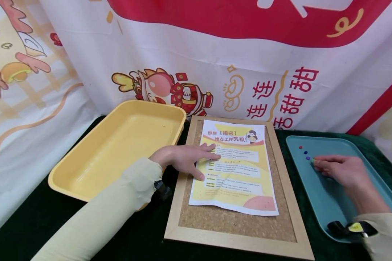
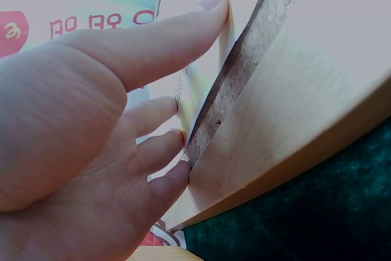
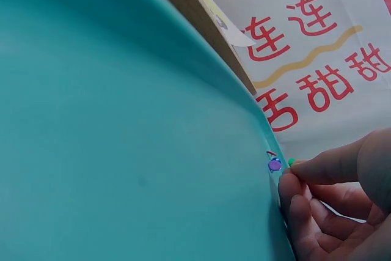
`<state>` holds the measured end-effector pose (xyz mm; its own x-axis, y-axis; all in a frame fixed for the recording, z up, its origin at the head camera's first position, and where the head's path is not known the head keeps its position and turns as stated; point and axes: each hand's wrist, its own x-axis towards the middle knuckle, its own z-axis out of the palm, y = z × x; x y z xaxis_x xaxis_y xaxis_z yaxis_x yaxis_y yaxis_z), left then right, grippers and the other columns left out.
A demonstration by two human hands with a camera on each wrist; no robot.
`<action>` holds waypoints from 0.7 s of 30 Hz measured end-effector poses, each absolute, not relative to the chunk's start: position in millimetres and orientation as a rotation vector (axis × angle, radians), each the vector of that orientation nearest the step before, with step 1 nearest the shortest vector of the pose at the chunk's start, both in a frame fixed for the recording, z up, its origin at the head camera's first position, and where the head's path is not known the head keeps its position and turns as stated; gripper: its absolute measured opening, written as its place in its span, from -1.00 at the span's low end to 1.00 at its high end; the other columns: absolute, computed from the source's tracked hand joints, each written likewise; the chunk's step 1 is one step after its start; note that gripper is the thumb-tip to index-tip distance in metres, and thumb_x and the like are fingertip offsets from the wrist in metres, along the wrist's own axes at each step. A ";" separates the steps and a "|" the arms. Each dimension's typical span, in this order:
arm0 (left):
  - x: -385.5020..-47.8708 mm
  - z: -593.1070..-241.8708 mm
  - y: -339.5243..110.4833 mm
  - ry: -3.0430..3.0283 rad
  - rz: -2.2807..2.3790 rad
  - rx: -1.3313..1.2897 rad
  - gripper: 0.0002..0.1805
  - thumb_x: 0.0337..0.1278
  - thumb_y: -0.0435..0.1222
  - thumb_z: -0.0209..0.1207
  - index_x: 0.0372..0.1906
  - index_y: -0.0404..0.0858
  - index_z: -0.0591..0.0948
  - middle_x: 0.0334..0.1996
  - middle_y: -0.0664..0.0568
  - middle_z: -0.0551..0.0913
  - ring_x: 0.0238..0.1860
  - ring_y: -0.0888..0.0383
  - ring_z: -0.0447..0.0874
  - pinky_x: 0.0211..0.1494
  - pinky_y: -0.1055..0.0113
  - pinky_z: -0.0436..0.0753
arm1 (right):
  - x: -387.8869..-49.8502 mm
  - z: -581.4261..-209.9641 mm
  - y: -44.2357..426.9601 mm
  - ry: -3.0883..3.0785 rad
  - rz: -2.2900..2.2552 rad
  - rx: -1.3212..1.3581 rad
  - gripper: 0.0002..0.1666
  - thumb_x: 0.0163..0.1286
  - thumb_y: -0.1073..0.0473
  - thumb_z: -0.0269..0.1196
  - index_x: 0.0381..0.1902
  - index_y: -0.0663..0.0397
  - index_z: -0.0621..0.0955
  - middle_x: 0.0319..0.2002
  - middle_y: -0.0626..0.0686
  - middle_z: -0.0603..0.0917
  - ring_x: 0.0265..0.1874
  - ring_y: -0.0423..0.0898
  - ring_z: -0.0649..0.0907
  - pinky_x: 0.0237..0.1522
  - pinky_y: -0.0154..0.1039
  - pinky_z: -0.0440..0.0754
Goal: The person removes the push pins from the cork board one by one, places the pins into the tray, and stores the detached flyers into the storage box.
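A printed yellow-and-white sheet [image 1: 235,170] lies on a wood-framed cork board [image 1: 238,224]. My left hand [image 1: 186,158] rests on the sheet's left side, fingers spread. In the left wrist view, the thumb and fingertips of that hand [image 2: 116,120] touch the paper near its edge. Over the blue-green tray [image 1: 333,203], my right hand [image 1: 346,170] pinches a small green push pin [image 3: 292,162] between thumb and fingertip. Beside those fingertips lie a red pin [image 1: 301,147], a dark blue pin [image 1: 305,153] and a purple-blue pin [image 1: 308,158] on the tray.
A yellow plastic basin [image 1: 117,145] stands left of the board, partly behind my left forearm. Dark green cloth [image 1: 143,232] covers the table. A printed white and red banner [image 1: 189,43] hangs along the back, close behind the board and basin.
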<state>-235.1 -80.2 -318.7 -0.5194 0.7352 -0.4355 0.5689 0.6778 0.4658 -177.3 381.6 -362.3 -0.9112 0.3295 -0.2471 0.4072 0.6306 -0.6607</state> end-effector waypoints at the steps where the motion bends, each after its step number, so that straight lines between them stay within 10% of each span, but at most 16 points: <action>1: -235.0 -318.6 -80.2 2.274 0.354 0.997 -0.12 0.45 -0.14 0.32 0.73 0.07 0.15 0.78 0.06 -0.24 0.79 0.03 -0.38 0.79 -0.01 -0.10 | -177.4 -362.3 381.8 2.740 -1.146 0.621 -0.37 0.69 -0.11 0.12 0.45 0.22 0.56 -0.16 -0.14 0.79 -0.18 -0.17 0.68 -0.28 -0.32 0.68; 15: -233.7 -316.1 -79.5 2.280 0.337 0.982 -0.12 0.46 -0.11 0.31 0.72 0.09 0.15 0.78 0.09 -0.23 0.79 0.05 -0.36 0.79 0.01 -0.10 | -179.1 -364.1 388.0 2.722 -1.108 0.575 -0.32 0.66 -0.17 0.14 0.45 0.22 0.55 -0.19 -0.22 0.75 -0.13 -0.10 0.64 -0.25 -0.28 0.66; 21: -233.5 -317.0 -80.6 2.278 0.349 0.966 -0.12 0.46 -0.12 0.30 0.72 0.10 0.14 0.78 0.10 -0.25 0.79 0.06 -0.37 0.79 0.01 -0.10 | -181.5 -364.5 386.4 2.721 -1.087 0.570 -0.35 0.67 -0.10 0.15 0.45 0.25 0.54 0.01 0.03 0.80 -0.05 -0.03 0.66 -0.24 -0.29 0.65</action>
